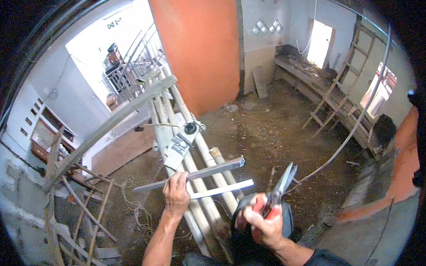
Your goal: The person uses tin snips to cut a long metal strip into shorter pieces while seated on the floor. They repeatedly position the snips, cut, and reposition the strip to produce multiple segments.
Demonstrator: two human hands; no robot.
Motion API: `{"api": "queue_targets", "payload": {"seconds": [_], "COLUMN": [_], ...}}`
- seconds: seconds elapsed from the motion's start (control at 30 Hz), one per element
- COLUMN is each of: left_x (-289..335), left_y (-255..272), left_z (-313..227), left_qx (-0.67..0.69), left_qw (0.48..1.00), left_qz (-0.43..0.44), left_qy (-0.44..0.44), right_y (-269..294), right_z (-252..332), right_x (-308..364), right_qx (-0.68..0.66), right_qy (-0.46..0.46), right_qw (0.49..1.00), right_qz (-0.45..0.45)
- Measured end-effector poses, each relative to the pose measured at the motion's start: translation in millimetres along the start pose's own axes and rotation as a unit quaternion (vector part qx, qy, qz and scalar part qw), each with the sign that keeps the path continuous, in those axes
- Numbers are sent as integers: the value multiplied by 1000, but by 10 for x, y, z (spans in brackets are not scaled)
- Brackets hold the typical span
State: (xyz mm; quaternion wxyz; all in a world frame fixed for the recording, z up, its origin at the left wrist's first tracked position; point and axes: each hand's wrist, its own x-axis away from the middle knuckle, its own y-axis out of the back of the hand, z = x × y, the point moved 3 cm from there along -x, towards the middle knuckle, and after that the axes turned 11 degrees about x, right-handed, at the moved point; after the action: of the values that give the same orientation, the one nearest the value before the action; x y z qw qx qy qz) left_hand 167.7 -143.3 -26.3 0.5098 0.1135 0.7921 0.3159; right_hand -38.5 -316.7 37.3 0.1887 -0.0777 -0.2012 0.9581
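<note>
the left hand [176, 193] is closed over a long grey strip [209, 172], knuckles up, and the right hand [268, 225] is wrapped around the red handles of a pair of snips [284, 179]. the grey strip lies crosswise over a row of pale poles [202, 147], which seem to serve as a makeshift rest, bearing its weight so that one hand is enough to steady it. a white strip [226, 189] juts out from beside the left hand, nearly in line with the grey one (whether the fingers grip it too, i cannot tell). the snips point up and away from both strips, blades clear of them; with the handles deep in the palm, the grip looks ready for squeezing. farther along the poles sits a pale flat piece [176, 150] with a dark round part [190, 128], probably set there to stay within reach yet out of the way.
</note>
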Motion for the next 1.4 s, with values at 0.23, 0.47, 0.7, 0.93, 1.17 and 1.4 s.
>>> {"api": "queue_targets", "payload": {"seconds": [0.23, 0.47, 0.7, 0.93, 1.17, 1.4], "left_x": [581, 1085, 1010, 1211, 1294, 1340], "left_y": [921, 1403, 1640, 2075, 2166, 2078], "left_z": [-461, -683, -1010, -860, -831, -779], "left_qx": [-17, 72, 702, 645, 677, 682], "left_qw": [998, 809, 385, 381, 367, 311], "left_qz": [-45, -460, -508, -613, -599, -616], "left_qy": [46, 360, 317, 251, 221, 243], "right_y": [-585, -1353, -1660, -1283, -904, -1117], "right_z": [65, -101, -618, -915, -942, -795], "right_x": [-43, 217, 612, 839, 975, 1205], "right_qx": [94, 49, 35, 324, 454, 424], "right_qy": [96, 115, -71, -105, -96, -132], "right_qw": [991, 991, 986, 900, 785, 795], "right_qz": [-18, 41, 144, 272, 411, 413]}}
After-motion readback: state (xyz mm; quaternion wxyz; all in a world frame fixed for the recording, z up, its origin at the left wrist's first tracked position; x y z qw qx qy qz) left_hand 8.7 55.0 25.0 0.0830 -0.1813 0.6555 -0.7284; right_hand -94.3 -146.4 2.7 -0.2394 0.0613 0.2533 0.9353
